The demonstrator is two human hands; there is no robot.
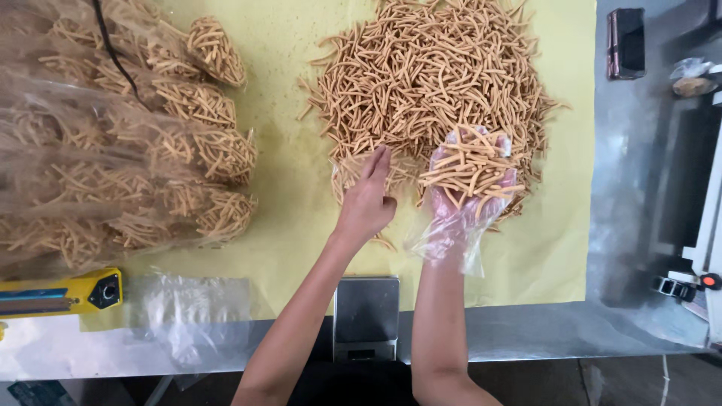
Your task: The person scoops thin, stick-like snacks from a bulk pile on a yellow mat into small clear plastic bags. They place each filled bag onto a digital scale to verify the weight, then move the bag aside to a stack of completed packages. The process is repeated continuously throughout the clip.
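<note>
Nearest to me, at the table's front edge, sat a small grey scale, framed by my two forearms. To its left lay a flat stack of empty clear bags, and further left the yellow end of a heat sealer.

Just beyond the scale, over the yellow paper, my left hand lay flat and open, fingers together and pointing away, its fingertips touching the near edge of the pile and the thin clear bag that lay half over the sticks there. Whether it pinched that bag I could not tell.

Just beside it, my right hand wore a loose clear plastic glove and was cupped palm up, closed loosely around a handful of fried snack sticks heaped above the fingers.

Behind both hands spread the big loose pile of snack sticks, covering the far middle of the paper.

Off to the far left, well apart from my hands, filled bags of sticks lay stacked on their sides. At the far right, on the bare steel table, rested a dark phone, with a machine beside it.
</note>
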